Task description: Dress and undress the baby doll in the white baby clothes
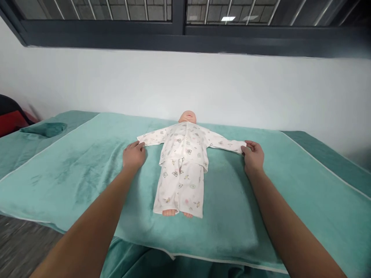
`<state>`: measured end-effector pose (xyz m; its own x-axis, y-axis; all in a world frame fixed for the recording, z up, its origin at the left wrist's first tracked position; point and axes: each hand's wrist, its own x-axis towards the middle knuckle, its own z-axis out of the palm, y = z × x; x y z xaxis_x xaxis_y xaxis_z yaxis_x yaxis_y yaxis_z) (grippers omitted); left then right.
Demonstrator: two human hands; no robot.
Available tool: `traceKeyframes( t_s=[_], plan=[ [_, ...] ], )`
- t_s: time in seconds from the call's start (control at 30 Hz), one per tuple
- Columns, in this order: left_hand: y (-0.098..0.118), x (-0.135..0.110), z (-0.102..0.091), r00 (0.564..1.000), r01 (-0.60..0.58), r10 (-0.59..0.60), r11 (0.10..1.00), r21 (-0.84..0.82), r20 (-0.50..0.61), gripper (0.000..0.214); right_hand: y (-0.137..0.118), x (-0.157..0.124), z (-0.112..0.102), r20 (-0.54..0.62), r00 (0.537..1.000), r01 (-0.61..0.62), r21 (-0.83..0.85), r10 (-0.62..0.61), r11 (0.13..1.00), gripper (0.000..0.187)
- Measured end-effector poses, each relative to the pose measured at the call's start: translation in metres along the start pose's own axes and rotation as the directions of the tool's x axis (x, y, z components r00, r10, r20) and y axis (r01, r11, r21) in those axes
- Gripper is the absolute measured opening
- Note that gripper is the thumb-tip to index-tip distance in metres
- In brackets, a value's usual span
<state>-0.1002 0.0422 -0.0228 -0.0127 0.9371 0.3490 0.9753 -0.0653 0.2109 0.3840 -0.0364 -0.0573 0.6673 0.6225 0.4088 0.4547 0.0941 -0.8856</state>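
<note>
A baby doll (188, 116) lies on its back, head toward the wall. It wears a white printed long-sleeved top (185, 141) and matching trousers (181, 185); its toes show below the trouser hems. Both sleeves stretch out to the sides. My left hand (134, 155) is closed at the cuff of the sleeve on the left, thumb and fingers at its end. On the other side, my right hand (253, 155) pinches the cuff of the right-hand sleeve. The doll's own hands are not visible.
A teal blanket (95, 166) with pale edging covers the bed under the doll. A small folded dark teal cloth (43, 129) lies at far left, near a red and black object (13, 117). Behind stands a white wall (185, 85) below a dark-framed window (116, 34).
</note>
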Motion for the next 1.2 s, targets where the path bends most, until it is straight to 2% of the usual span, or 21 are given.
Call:
traceKeyframes(
  t_s=[0.2, 0.3, 0.43, 0.53, 0.63, 0.67, 0.73, 0.83, 0.93, 1.0, 1.1, 1.17, 1.2],
  plan=[
    [-0.001, 0.001, 0.0, 1.0, 0.022, -0.023, 0.999, -0.049, -0.015, 0.048, -0.004, -0.004, 0.0, -0.017, 0.998, -0.069, -0.203, 0.067, 0.977, 0.048],
    [-0.002, 0.001, 0.0, 1.0, 0.023, -0.023, 0.998, -0.052, -0.012, 0.049, -0.006, -0.004, 0.001, 0.005, 0.998, -0.061, -0.293, 0.065, 0.954, 0.055],
    [-0.004, 0.003, 0.002, 0.999, 0.029, -0.03, 0.997, -0.065, -0.017, 0.047, -0.011, -0.002, 0.004, 0.034, 0.999, -0.019, -0.377, 0.035, 0.926, 0.054],
    [-0.005, 0.003, 0.003, 0.998, 0.026, -0.03, 0.997, -0.073, -0.058, 0.046, -0.019, -0.007, 0.008, 0.022, 0.995, 0.099, -0.439, -0.1, 0.893, 0.049],
    [-0.006, 0.003, 0.005, 0.994, 0.023, -0.028, 0.998, -0.056, -0.104, 0.049, -0.032, -0.017, 0.016, 0.188, 0.933, 0.36, -0.469, -0.307, 0.807, 0.047],
    [-0.005, 0.003, 0.005, 0.994, 0.007, -0.012, 0.999, -0.052, -0.109, 0.051, -0.036, -0.02, 0.019, 0.27, 0.902, 0.428, -0.462, -0.337, 0.776, 0.049],
    [-0.004, 0.003, 0.005, 0.995, -0.038, 0.033, 0.998, -0.049, -0.091, 0.053, -0.039, -0.026, 0.026, 0.42, 0.85, 0.504, -0.468, -0.319, 0.726, 0.055],
    [0.0, 0.004, 0.004, 1.0, -0.029, 0.029, 0.999, -0.036, 0.0, 0.054, -0.037, -0.028, 0.034, 0.525, 0.834, 0.48, -0.539, -0.169, 0.692, 0.063],
    [0.004, 0.006, 0.002, 0.997, 0.037, -0.036, 0.999, -0.013, 0.069, 0.056, -0.036, -0.027, 0.034, 0.494, 0.865, 0.412, -0.592, -0.092, 0.693, 0.064],
    [0.005, 0.008, 0.002, 0.996, 0.049, -0.049, 0.999, -0.001, 0.073, 0.056, -0.045, -0.031, 0.031, 0.459, 0.872, 0.425, -0.535, -0.171, 0.73, 0.059],
    [0.006, 0.009, 0.003, 0.998, 0.043, -0.043, 0.999, 0.019, 0.05, 0.051, -0.072, -0.05, 0.028, 0.425, 0.839, 0.477, -0.273, -0.34, 0.835, 0.04],
    [0.006, 0.009, 0.004, 0.998, 0.042, -0.043, 0.999, 0.024, 0.035, 0.049, -0.092, -0.069, 0.029, 0.53, 0.777, 0.439, -0.071, -0.339, 0.895, 0.03],
    [0.006, 0.009, 0.004, 0.999, 0.043, -0.044, 0.999, 0.024, 0.028, 0.048, -0.101, -0.078, 0.03, 0.617, 0.722, 0.4, -0.001, -0.314, 0.917, 0.028]
  ],
)
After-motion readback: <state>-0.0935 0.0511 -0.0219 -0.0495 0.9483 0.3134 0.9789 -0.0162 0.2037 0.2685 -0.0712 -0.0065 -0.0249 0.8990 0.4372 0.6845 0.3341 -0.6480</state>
